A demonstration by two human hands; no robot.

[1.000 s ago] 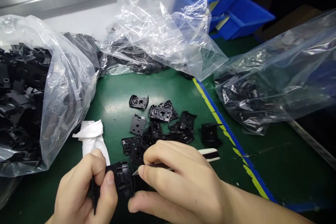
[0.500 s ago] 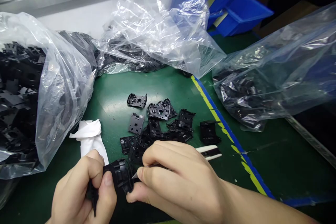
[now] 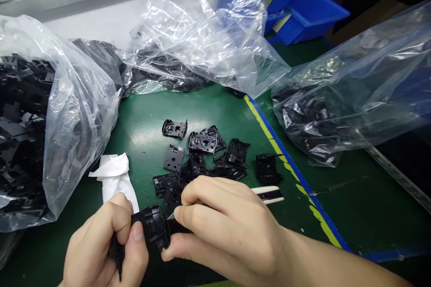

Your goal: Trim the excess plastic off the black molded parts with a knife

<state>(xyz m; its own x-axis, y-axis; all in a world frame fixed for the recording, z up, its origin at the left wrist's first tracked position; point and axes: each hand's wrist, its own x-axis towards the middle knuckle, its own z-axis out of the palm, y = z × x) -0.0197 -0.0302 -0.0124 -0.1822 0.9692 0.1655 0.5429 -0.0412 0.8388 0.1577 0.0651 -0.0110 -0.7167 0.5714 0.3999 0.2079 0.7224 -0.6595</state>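
My left hand (image 3: 106, 242) grips a black plastic part (image 3: 153, 226) near the bottom of the view. Wrapped round a white-handled knife (image 3: 269, 193), my right hand (image 3: 225, 228) is just right of that part. The knife's pointed tip shows at the part's right edge, and the fingers hide most of the tool's middle. One finger of my right hand touches the part's lower end. Several loose black parts (image 3: 205, 142) lie in a heap beyond my hands. A white cloth strip (image 3: 117, 179) lies behind my left hand.
An open clear bag (image 3: 84, 89) of black parts stands at the left. Another bag (image 3: 208, 40) lies at the back, and a third (image 3: 353, 94) at the right. Blue bins (image 3: 310, 15) stand at the back right. Blue and yellow tape (image 3: 286, 157) crosses the green table (image 3: 141, 116).
The knife tip has moved slightly up along the edge of the held part, with my right hand's fingers. Both hands keep their hold.
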